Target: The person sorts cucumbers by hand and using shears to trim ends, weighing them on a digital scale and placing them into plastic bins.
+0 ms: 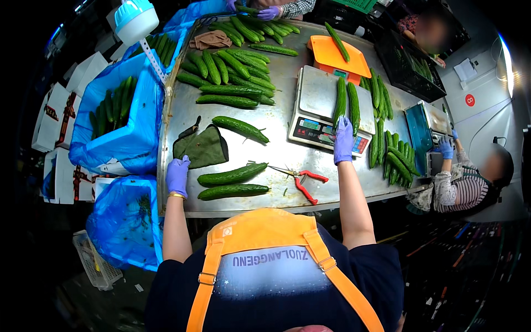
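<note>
My right hand (pixel 343 141), in a purple glove, is over the front of a silver digital scale (pixel 317 93). Its fingers close around the lower end of a cucumber (pixel 339 99) lying on the weighing plate; another cucumber (pixel 353 106) lies right beside it. My left hand (pixel 177 177), also gloved, rests at the table's left edge, with its fingertips by the corner of a dark green cloth (pixel 205 147). Whether it grips the cloth cannot be seen. Between my arms lie two cucumbers (pixel 232 174) and red-handled pruning snips (pixel 302 179) with open blades. A further cucumber (pixel 239 128) lies beyond the cloth.
Cucumber piles (pixel 236 74) cover the metal table's (pixel 282 153) far left; more (pixel 398 159) lie right of the scale. An orange scale (pixel 338 52) stands behind. Blue-lined bins (pixel 120 145) flank the left edge beneath a lamp (pixel 136 23). Co-workers (pixel 464 186) stand around, one with purple-gloved hands (pixel 269 13).
</note>
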{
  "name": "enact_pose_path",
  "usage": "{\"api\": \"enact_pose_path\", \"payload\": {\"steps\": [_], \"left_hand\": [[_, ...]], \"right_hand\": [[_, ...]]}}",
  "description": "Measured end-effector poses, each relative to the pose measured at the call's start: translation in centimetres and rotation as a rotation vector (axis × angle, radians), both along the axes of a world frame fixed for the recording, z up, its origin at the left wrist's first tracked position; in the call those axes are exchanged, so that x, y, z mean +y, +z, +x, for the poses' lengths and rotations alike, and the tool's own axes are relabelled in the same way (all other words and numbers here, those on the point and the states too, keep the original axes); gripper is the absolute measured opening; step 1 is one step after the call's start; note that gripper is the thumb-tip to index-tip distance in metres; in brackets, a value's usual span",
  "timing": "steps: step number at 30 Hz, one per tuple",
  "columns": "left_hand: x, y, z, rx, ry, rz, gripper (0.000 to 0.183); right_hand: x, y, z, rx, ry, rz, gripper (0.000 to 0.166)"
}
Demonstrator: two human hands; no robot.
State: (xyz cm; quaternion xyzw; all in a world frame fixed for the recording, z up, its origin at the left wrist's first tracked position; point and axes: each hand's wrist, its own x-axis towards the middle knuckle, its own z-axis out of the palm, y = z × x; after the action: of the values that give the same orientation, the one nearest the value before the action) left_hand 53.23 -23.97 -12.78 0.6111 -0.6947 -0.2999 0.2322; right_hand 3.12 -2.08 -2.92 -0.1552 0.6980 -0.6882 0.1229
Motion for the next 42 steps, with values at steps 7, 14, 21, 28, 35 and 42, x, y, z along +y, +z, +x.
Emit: {"api": "enact_pose_path", "payload": {"steps": [7, 14, 21, 28, 35, 42], "left_hand": [[4.9, 5.0, -4.4, -0.233, -0.114, -0.340, 0.036], [11.8, 2.3, -8.8, -0.312, -0.358, -0.439, 0.035], [11.8, 3.3, -9.1, -0.280, -0.366, -0.392, 0.037], [11.7, 3.2, -9.1, -0.308, -0.361, -0.375, 0.037], [11.6, 3.7, -9.2, -0.307, -0.373, -0.361, 0.046], [10.9, 3.2, -8.2, -0.288, -0.486, -0.212, 0.073]], "right_hand": [[10.4, -8.6, 1.0, -0.089, 0.124, 0.319, 0.054], [12.9, -11.0, 1.4, -0.007, 0.059, 0.581, 0.059], [13.5, -12.3, 2.0, 0.235, 0.008, 0.792, 0.060], [9.2, -5.1, 3.1, -0.064, 0.212, 0.570, 0.061], [-0.4, -0.1, -2.0, -0.619, 0.348, 0.176, 0.099], [-0.9, -3.8, -3.9, -0.565, 0.453, -0.045, 0.057]]}}
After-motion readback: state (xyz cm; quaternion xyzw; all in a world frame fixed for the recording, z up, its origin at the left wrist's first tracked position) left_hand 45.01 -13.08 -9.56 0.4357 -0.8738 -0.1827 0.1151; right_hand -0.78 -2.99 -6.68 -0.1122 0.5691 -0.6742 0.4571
